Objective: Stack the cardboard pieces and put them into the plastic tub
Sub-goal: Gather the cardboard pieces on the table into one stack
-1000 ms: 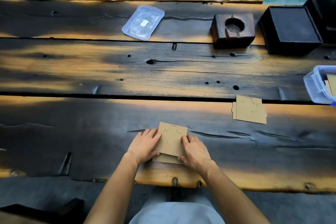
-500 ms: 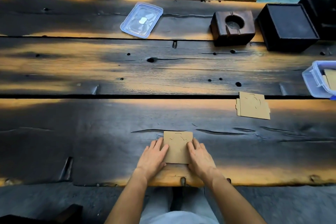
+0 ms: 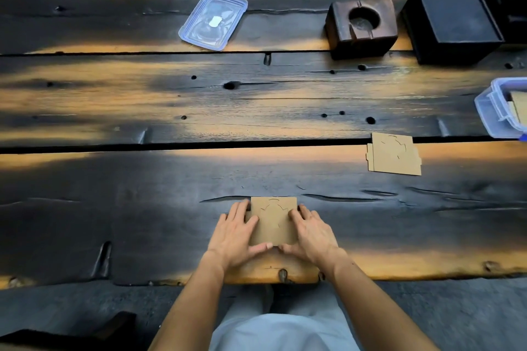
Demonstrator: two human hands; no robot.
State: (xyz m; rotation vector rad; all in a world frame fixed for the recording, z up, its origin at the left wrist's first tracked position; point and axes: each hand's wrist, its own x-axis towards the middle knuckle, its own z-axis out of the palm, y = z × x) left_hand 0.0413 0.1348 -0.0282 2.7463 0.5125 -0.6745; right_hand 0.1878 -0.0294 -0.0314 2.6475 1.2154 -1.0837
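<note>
Fingers (image 3: 241,212) of the left hand (image 3: 236,234) lie nearly straight, pressed against the left side of the cardboard stack (image 3: 273,221), with the thumb at its near side. The right hand (image 3: 312,234) does the same on the right side. The stack lies flat close to the table's (image 3: 142,208) near edge, about midway along it. A second cardboard pile (image 3: 395,154) lies well apart toward the right edge, near the plastic tub (image 3: 497,111), which holds cardboard. A clear lid (image 3: 213,20), a wooden block (image 3: 362,27) and a black box (image 3: 453,23) sit toward the far edge.
</note>
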